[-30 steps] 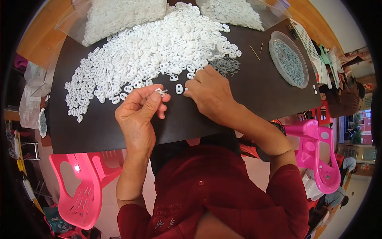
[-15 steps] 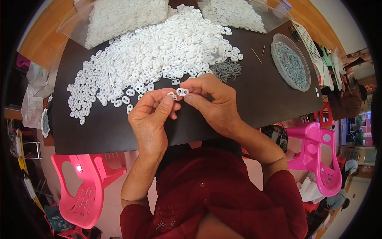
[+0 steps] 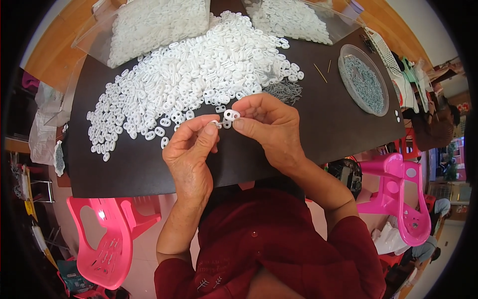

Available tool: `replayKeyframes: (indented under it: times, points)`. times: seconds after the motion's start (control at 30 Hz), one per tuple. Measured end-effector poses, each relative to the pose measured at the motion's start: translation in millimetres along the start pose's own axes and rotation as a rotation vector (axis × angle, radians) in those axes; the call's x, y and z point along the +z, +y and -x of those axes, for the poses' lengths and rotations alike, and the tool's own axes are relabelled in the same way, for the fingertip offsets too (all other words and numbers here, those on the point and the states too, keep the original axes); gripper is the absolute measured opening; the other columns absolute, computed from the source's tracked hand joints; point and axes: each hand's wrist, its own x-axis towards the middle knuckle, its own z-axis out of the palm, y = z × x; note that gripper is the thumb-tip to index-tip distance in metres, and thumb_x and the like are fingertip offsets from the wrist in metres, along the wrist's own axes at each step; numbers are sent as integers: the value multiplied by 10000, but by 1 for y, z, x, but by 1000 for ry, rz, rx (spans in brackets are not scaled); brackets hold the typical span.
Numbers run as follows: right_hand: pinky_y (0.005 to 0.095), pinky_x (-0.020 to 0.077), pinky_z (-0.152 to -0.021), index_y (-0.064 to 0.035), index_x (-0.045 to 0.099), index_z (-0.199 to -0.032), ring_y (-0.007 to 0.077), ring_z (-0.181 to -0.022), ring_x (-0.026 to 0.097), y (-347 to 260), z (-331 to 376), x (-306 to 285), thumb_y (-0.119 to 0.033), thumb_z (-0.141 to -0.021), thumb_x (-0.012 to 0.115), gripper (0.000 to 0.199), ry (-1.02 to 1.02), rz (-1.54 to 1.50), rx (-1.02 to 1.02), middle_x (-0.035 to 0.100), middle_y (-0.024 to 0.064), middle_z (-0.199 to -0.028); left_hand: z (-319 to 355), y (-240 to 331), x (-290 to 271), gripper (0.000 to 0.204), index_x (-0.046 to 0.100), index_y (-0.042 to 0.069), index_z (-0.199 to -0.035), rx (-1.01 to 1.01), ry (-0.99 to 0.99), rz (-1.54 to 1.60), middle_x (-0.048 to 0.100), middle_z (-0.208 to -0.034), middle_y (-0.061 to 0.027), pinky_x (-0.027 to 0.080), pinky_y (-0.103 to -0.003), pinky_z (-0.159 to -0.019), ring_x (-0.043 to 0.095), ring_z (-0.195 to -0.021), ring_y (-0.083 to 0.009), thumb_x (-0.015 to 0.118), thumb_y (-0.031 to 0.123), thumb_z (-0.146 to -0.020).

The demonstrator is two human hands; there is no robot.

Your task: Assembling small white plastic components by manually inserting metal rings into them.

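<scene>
Between thumb and fingers, my right hand (image 3: 273,128) pinches a white oval plastic piece with two holes (image 3: 231,115). A second white piece sits right below it, close to the fingertips. My left hand (image 3: 191,157), also closed in a pinch, grips another white piece (image 3: 215,123), partly covered by the thumb. A thin grey pin seems to bridge the gap between the two hands. Beyond the fingers spreads a large heap of loose white two-holed pieces (image 3: 189,74) on the dark table (image 3: 134,169). Small grey pins (image 3: 286,91) lie piled at its right edge.
Two clear bins (image 3: 162,30) of white pieces stand at the back. A round clear tub (image 3: 341,65) of grey-blue pins is at the right, beside two thin brass-coloured rods (image 3: 321,73). Pink chairs (image 3: 104,244) flank me. People sit at far right.
The white piece in my right hand has turned and now faces up more, with another showing below it. Both hands stay close together; the whole view has shifted slightly.
</scene>
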Motion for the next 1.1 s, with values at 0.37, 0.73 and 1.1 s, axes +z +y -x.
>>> replayKeyframes:
  times: [0.37,0.73,1.1]
  points:
    - [222,491,-753,33,614,-1004,94,-831,611,2,0,1,60,-839,615,167,-107,90,-52,639,66,-918,-2,6,5,123,651,-41,-966,12,-89,37,655,-867,-84,454,-226,-620,579,-734,-109,614,39,-880]
    - [216,476,-773,26,599,-1050,79,-872,588,1,3,0,54,-869,579,185,-77,90,-45,618,44,-931,-2,9,4,152,621,-79,-981,-31,-73,91,660,-877,-152,529,-264,-608,658,-746,-188,577,45,-906]
    - [243,489,-784,32,577,-1069,98,-848,604,-12,4,4,-1,-884,572,189,-61,12,27,632,65,-944,5,6,14,144,593,-70,-1005,-1,-35,176,653,-932,-165,557,-295,-672,653,-789,-187,562,38,-914]
